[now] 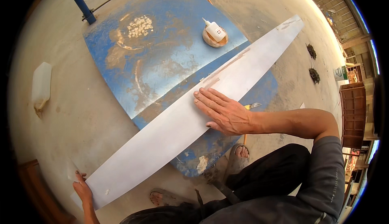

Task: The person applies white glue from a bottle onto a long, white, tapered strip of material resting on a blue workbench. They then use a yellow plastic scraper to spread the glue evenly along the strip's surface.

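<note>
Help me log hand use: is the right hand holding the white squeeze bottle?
No, the right hand lies on the long white panel, and the white squeeze bottle is well apart from it.

Workshop in which I work, shown by the bare, dusty floor (89,126); the smeared blue platform (166,57), bearing a squeeze bottle (214,30) in a bowl (215,43); the yellow-handled knife (248,107) near me; and, at far right, a brown panelled structure (351,116).

Printed Marks Present, None Legible

The white squeeze bottle (215,31) carries small red and dark print (219,32) on its side, too small to read. A column of pale marks (336,179) runs down the person's dark grey shirt (329,159), equally unreadable at this size.
</note>
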`<state>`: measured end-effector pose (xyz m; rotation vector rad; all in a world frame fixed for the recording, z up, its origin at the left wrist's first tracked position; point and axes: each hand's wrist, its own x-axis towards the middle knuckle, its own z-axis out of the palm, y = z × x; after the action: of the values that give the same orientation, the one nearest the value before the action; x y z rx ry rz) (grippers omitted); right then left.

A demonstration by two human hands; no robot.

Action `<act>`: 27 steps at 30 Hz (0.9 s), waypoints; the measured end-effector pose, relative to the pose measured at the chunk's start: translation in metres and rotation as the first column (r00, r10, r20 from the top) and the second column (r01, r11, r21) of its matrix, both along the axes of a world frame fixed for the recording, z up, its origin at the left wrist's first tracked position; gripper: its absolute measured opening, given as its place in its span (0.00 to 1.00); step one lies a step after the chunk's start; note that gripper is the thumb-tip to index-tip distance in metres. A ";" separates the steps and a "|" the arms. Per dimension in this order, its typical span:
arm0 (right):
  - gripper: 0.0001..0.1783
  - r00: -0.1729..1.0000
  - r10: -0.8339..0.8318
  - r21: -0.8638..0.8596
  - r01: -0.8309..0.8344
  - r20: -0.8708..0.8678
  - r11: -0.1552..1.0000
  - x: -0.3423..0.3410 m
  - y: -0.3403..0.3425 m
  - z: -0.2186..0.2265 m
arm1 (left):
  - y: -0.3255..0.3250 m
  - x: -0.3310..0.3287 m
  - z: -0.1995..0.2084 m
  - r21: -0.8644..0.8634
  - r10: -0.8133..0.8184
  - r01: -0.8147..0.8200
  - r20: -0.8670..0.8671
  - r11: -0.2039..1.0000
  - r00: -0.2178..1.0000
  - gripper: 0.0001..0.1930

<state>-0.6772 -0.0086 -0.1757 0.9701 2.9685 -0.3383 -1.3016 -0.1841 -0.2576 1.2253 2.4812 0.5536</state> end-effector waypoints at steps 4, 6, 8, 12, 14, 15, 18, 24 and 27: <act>0.44 0.998 0.055 -0.015 -0.054 0.025 0.998 -0.019 -0.017 -0.016 | 0.001 0.005 0.001 0.006 0.013 -0.013 0.022 1.000 1.000 0.38; 0.44 0.999 0.041 -0.014 -0.041 0.009 0.999 -0.026 -0.018 -0.017 | 0.000 0.001 0.001 0.001 0.017 -0.018 0.029 1.000 0.999 0.37; 0.43 1.000 0.017 0.013 -0.017 0.006 1.000 -0.031 -0.011 -0.016 | 0.002 -0.005 -0.001 -0.007 0.035 -0.035 0.028 0.999 0.999 0.37; 0.41 0.999 0.016 0.014 -0.016 -0.039 1.000 -0.033 -0.013 -0.018 | -0.002 -0.004 0.002 0.012 0.038 -0.038 0.019 0.999 0.999 0.37; 0.41 0.999 0.020 0.003 -0.020 -0.035 1.000 -0.034 -0.017 -0.016 | -0.001 -0.003 -0.001 0.049 0.047 -0.049 0.028 0.998 0.998 0.38; 0.41 0.999 0.022 -0.007 -0.022 -0.039 1.000 -0.036 -0.019 -0.014 | 0.000 -0.004 0.000 0.043 0.061 -0.062 0.023 0.997 0.998 0.38; 0.42 0.998 0.025 -0.008 -0.025 -0.058 1.000 -0.038 -0.014 -0.014 | -0.001 0.001 -0.001 0.028 0.081 -0.082 0.028 0.996 0.996 0.37; 0.33 0.980 0.026 0.010 -0.024 -0.199 1.000 -0.032 -0.022 -0.016 | -0.002 -0.006 -0.003 0.087 0.055 -0.057 0.018 0.995 0.998 0.37; 0.21 0.920 -0.049 0.000 0.054 -0.388 0.999 -0.011 -0.003 -0.013 | -0.003 -0.005 -0.007 0.106 0.043 -0.043 0.004 0.993 0.999 0.38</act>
<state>-0.6879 -0.0121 -0.1890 1.0999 3.3001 -0.5807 -1.3063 -0.1868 -0.2647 1.2111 2.5113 0.7054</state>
